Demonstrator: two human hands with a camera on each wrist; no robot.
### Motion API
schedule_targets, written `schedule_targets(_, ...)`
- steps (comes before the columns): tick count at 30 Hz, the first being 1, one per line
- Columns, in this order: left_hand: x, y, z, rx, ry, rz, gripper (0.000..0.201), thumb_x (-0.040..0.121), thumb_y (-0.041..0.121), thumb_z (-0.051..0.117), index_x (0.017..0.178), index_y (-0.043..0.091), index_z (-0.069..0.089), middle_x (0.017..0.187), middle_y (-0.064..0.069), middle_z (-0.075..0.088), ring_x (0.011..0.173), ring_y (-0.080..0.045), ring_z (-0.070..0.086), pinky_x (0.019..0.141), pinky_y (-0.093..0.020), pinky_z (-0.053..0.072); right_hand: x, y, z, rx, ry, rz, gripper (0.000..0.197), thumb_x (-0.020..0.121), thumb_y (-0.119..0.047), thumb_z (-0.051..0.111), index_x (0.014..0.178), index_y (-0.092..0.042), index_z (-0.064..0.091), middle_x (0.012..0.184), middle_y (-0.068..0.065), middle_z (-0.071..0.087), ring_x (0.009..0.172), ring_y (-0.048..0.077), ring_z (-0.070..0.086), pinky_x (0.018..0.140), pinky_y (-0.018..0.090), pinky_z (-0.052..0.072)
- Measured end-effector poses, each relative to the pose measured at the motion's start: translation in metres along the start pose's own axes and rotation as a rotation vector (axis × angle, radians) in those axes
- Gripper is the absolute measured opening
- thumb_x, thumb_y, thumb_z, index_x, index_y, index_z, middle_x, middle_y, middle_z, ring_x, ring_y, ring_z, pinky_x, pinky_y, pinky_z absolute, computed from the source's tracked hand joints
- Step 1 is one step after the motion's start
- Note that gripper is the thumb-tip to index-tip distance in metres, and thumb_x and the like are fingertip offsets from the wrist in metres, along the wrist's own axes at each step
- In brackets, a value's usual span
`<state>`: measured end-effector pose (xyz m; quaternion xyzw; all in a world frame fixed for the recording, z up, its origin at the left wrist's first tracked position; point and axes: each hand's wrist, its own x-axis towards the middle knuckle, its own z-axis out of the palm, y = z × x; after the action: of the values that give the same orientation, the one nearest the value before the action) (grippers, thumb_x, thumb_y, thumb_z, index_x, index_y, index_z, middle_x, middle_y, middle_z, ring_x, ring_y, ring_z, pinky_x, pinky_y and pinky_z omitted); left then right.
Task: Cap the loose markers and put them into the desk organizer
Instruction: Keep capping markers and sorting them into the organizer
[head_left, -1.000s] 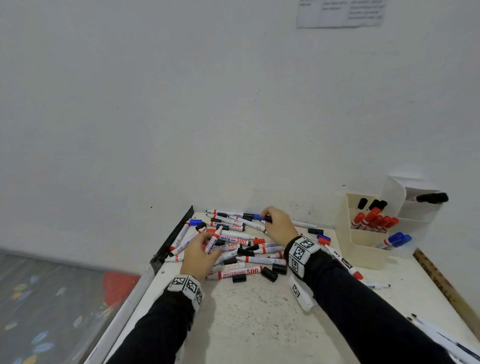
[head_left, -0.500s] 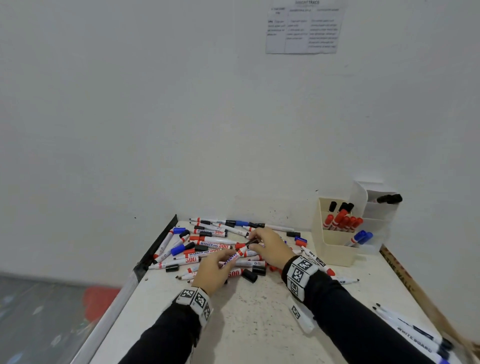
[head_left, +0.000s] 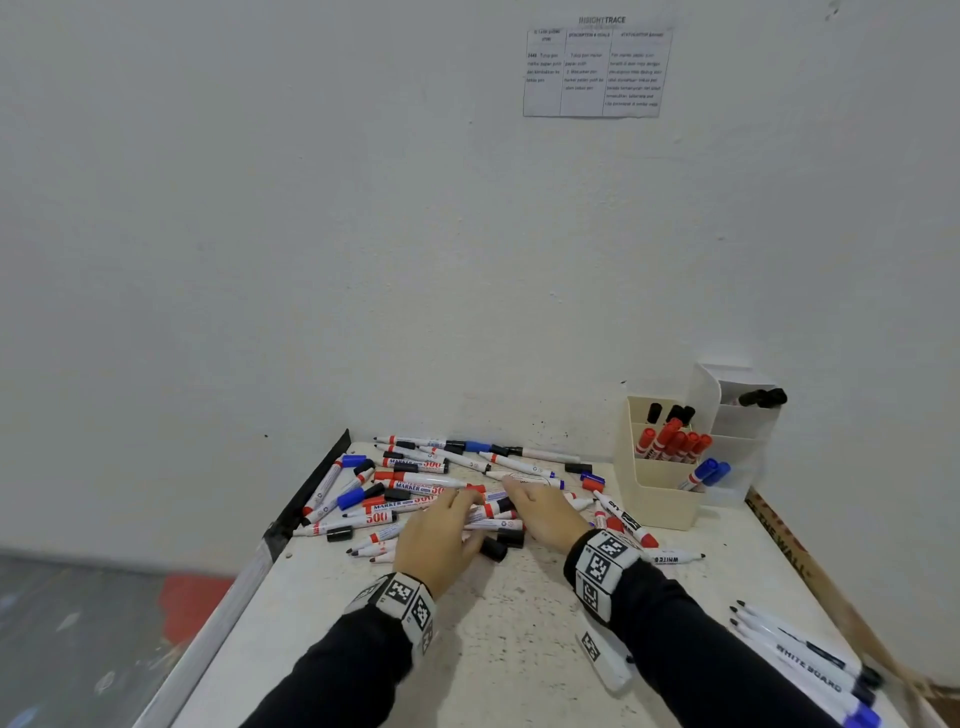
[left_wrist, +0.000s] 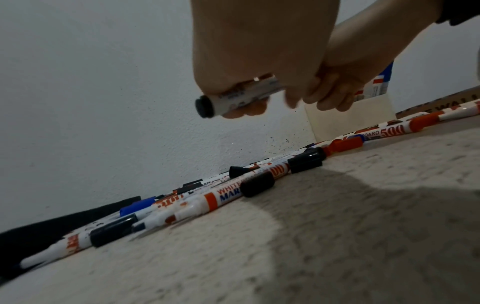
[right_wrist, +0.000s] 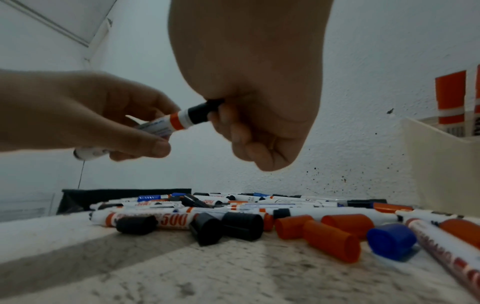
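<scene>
A white marker (right_wrist: 166, 123) with an orange band is held a little above the table between both hands. My left hand (right_wrist: 145, 142) grips its barrel; its black rear end (left_wrist: 205, 108) pokes out of the fist. My right hand (right_wrist: 223, 121) pinches a black cap (right_wrist: 202, 111) that sits on the marker's front end. In the head view the left hand (head_left: 462, 506) and right hand (head_left: 519, 499) meet over the pile of loose markers (head_left: 415, 478). The cream desk organizer (head_left: 660, 499), holding red, black and blue capped markers, stands at the back right.
Loose black caps (head_left: 498, 545), red caps (right_wrist: 330, 240) and a blue cap (right_wrist: 389, 240) lie under the hands. Several uncapped white markers (head_left: 800, 654) lie at the front right. A wooden ruler (head_left: 779, 540) runs along the right edge, a black strip (head_left: 311, 493) along the left.
My right hand came back from the far side of the pile to meet the left hand. The black cap now sits on the marker that the left hand lifted.
</scene>
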<state>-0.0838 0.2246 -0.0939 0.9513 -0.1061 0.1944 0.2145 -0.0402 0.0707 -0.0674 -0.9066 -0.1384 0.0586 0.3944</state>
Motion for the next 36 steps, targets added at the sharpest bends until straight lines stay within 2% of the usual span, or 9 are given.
schedule_targets(4,0.001,-0.003,0.004,-0.055,0.063,0.002,0.029,0.089,0.025,0.059,0.117,0.018,0.058,0.111,0.005,0.058,0.096,-0.01,0.056,0.082,-0.02,0.047,0.001,-0.003,0.002,0.007,0.047,0.071,0.051,0.1,-0.045,0.026,0.057,-0.017,0.03,0.057,0.0,0.029,0.053,0.014,0.03,0.055,0.028,0.025)
schedule_targets(9,0.001,-0.001,0.001,0.062,0.188,0.112,0.023,0.07,0.026,0.081,0.091,0.017,0.074,0.071,0.006,0.07,0.06,-0.01,0.065,0.052,-0.023,0.053,0.004,-0.004,0.007,0.06,0.088,0.121,0.052,0.1,-0.043,0.025,0.055,-0.016,0.032,0.056,0.0,0.034,0.053,0.013,0.033,0.054,0.029,0.027)
schedule_targets(13,0.001,0.004,0.0,-0.013,0.016,0.01,0.025,0.096,0.036,0.045,0.099,0.018,0.061,0.082,0.006,0.061,0.073,-0.008,0.052,0.066,-0.019,0.041,0.008,-0.007,0.008,0.094,0.105,0.119,0.049,0.1,-0.038,0.026,0.057,-0.016,0.035,0.056,0.0,0.036,0.054,0.013,0.034,0.054,0.028,0.027)
schedule_targets(18,0.002,0.008,-0.008,-0.367,-0.175,-0.14,0.033,0.098,0.029,0.043,0.092,0.005,0.064,0.082,-0.015,0.064,0.07,-0.016,0.055,0.072,-0.034,0.048,0.005,-0.011,0.007,0.138,0.083,0.009,0.043,0.1,-0.028,0.03,0.059,-0.017,0.031,0.056,0.0,0.027,0.053,0.013,0.027,0.053,0.028,0.022)
schedule_targets(22,0.002,0.014,-0.016,-0.753,-0.365,-0.355,0.033,0.099,0.035,0.039,0.091,0.011,0.061,0.063,-0.002,0.048,0.04,-0.009,0.033,0.038,-0.02,0.03,0.001,-0.01,0.006,0.177,0.095,-0.083,0.04,0.101,-0.028,0.031,0.063,-0.016,0.035,0.058,0.0,0.028,0.055,0.012,0.028,0.054,0.027,0.023)
schedule_targets(25,0.002,0.013,-0.017,-0.96,-0.42,-0.442,0.035,0.099,0.037,0.037,0.085,0.012,0.057,0.055,0.004,0.036,0.035,-0.007,0.023,0.036,-0.015,0.018,-0.002,-0.014,0.002,0.181,0.09,-0.144,0.042,0.101,-0.03,0.033,0.061,-0.019,0.033,0.057,-0.003,0.027,0.053,0.009,0.027,0.052,0.024,0.022)
schedule_targets(29,0.003,0.013,-0.017,-0.962,-0.382,-0.427,0.032,0.099,0.036,0.039,0.086,0.014,0.058,0.056,0.003,0.043,0.034,-0.006,0.03,0.035,-0.016,0.024,0.0,-0.018,-0.003,0.118,0.038,-0.186,0.042,0.101,-0.034,0.034,0.061,-0.021,0.035,0.059,-0.005,0.032,0.055,0.008,0.031,0.055,0.023,0.025)
schedule_targets(32,0.006,0.005,-0.017,-0.787,-0.366,-0.393,0.034,0.097,0.042,0.037,0.095,0.018,0.061,0.079,-0.001,0.058,0.061,-0.011,0.053,0.055,-0.019,0.041,0.006,-0.015,-0.005,0.061,0.047,-0.195,0.042,0.099,-0.036,0.038,0.061,-0.02,0.037,0.059,-0.006,0.034,0.055,0.008,0.032,0.054,0.023,0.026)
schedule_targets(36,0.004,-0.025,-0.021,-0.479,-0.353,-0.474,0.036,0.099,0.035,0.037,0.125,0.016,0.053,0.124,-0.002,0.056,0.108,-0.015,0.052,0.094,-0.029,0.04,0.017,-0.007,-0.014,0.11,0.144,-0.145,0.034,0.098,-0.037,0.04,0.07,-0.018,0.045,0.068,0.001,0.049,0.056,0.013,0.04,0.055,0.024,0.034)
